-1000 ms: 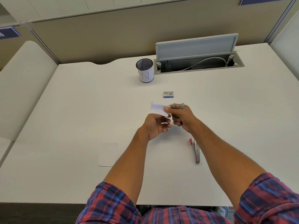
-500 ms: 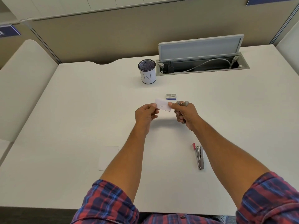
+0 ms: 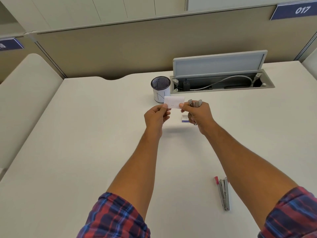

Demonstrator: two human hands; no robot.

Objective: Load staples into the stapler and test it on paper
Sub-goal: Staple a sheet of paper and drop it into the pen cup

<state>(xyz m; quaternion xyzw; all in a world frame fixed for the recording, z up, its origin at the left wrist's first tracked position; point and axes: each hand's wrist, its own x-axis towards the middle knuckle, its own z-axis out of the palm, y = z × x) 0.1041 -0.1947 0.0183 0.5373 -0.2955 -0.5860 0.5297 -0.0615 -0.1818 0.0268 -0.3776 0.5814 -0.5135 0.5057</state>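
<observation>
A small white paper slip (image 3: 174, 101) is held up above the white desk (image 3: 85, 134), pinched at its lower corners by both hands. My left hand (image 3: 157, 116) grips its left corner between thumb and forefinger. My right hand (image 3: 199, 115) pinches the right corner and also holds a small metal stapler (image 3: 195, 102), whose silver tip pokes out above the fingers. A tiny dark mark shows near the slip's lower middle. A small blue and white staple box (image 3: 184, 118) lies on the desk just under my right hand, partly hidden.
A second metal stapler (image 3: 223, 194) with a red end lies open on the desk at the right, beside my right forearm. A black mesh pen cup (image 3: 160, 89) stands behind the slip. An open cable tray (image 3: 221, 82) with a raised lid sits at the back.
Both hands have lifted the paper slip up and away from me, spreading it flat between them. One second ago the hands were close together around the slip and stapler.
</observation>
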